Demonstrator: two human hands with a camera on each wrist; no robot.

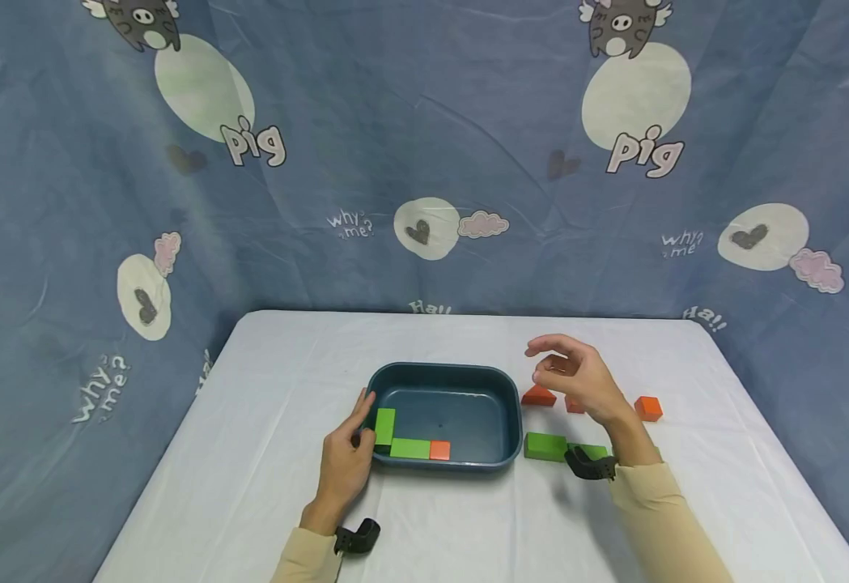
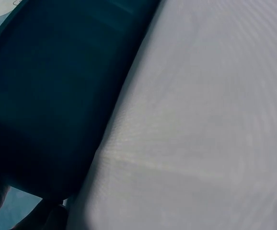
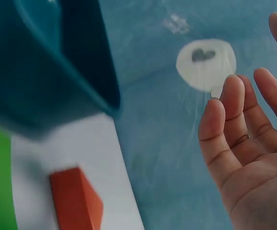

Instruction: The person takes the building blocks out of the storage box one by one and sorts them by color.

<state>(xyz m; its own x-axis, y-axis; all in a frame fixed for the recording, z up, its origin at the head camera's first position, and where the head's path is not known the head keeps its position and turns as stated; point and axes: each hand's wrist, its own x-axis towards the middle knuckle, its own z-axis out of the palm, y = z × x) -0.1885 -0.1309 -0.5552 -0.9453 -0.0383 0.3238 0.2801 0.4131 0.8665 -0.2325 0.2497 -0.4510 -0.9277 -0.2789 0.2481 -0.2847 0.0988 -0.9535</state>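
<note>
A dark teal tray point(image 1: 439, 465) sits on the white-covered table. My left hand point(image 1: 347, 461) rests at its left end, straight fingers and thumb against the rim. Along the tray's left and near sides lie a green block point(image 1: 384, 424), another green block point(image 1: 410, 448) and a small orange block point(image 1: 439, 450). To the right, my right hand point(image 1: 580, 376) hovers with loosely bent fingers and nothing between them, as the right wrist view also shows. Below it are an orange triangular block point(image 1: 538, 397) and a partly hidden orange block point(image 1: 574, 405).
Right of the tray lies a green block point(image 1: 545, 447), with more green partly hidden behind the right wrist. An orange cube point(image 1: 648, 408) stands farther right. A blue patterned cloth point(image 1: 468, 275) hangs behind and beside the table point(image 1: 264, 453).
</note>
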